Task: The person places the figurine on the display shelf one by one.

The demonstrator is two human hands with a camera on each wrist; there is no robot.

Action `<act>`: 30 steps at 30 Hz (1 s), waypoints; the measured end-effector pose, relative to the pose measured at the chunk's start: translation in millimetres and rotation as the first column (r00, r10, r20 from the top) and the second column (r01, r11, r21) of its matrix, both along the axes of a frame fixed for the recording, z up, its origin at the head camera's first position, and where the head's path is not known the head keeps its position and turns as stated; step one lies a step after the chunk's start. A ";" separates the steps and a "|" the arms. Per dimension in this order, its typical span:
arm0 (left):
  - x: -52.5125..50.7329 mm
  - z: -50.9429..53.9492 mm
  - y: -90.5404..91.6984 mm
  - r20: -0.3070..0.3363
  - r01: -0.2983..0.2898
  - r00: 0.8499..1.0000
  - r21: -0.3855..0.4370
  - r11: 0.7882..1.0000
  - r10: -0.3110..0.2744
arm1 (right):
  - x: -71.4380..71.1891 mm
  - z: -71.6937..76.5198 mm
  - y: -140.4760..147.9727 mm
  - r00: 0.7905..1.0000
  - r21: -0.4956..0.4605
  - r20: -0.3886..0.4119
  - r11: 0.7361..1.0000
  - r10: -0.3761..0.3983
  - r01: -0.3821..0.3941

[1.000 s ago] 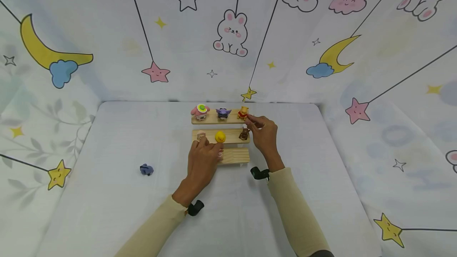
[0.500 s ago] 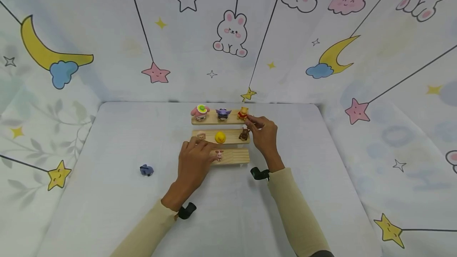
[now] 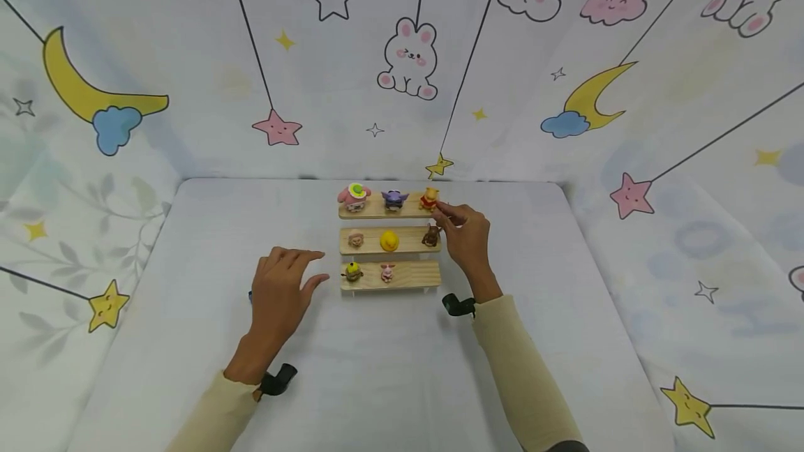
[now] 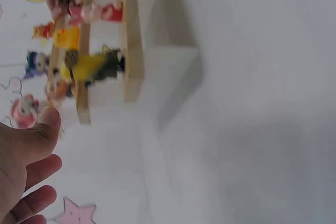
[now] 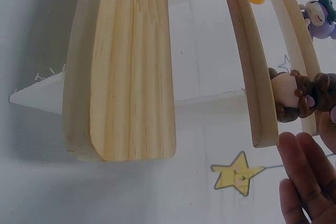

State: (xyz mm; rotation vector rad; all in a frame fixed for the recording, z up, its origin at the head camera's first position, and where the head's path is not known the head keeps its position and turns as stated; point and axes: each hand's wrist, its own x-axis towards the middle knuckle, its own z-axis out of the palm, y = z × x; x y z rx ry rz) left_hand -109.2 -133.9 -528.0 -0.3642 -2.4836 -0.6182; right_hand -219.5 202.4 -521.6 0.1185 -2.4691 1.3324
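A three-tier wooden display stand [image 3: 414, 274] holds small toy figures. My left hand [image 3: 283, 291] is left of it, thumb and fingers spread and apart, holding nothing; it partly covers a small blue figure [image 3: 250, 296] on the table. On the bottom tier stand a figure with a yellow top [image 3: 353, 272] and a pink pig figure [image 3: 386, 272]. My right hand [image 3: 466, 236] is at the stand's right side, thumb and fingertips pinching at the head of a brown figure [image 5: 289, 95] on the middle tier; the exact contact is partly hidden.
The middle tier also holds a beige figure [image 3: 356, 239] and a yellow duck [image 3: 389, 240]. Pink [image 3: 354, 197], purple [image 3: 394, 201] and red-and-yellow bear [image 3: 429, 199] figures stand on the top tier. White cloth covers the table [image 3: 402, 368], with a printed backdrop behind.
My left hand has drawn back leftward from the stand, uncovering the yellow-topped figure on the bottom tier, and now partly covers the blue figure. The right hand stays in place.
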 end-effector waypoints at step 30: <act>26.4 -63.0 -96.3 0.329 -0.131 0.935 -0.023 0.991 0.131 | -0.6 -1.9 0.5 1.000 0.005 0.020 1.000 -0.012 0.012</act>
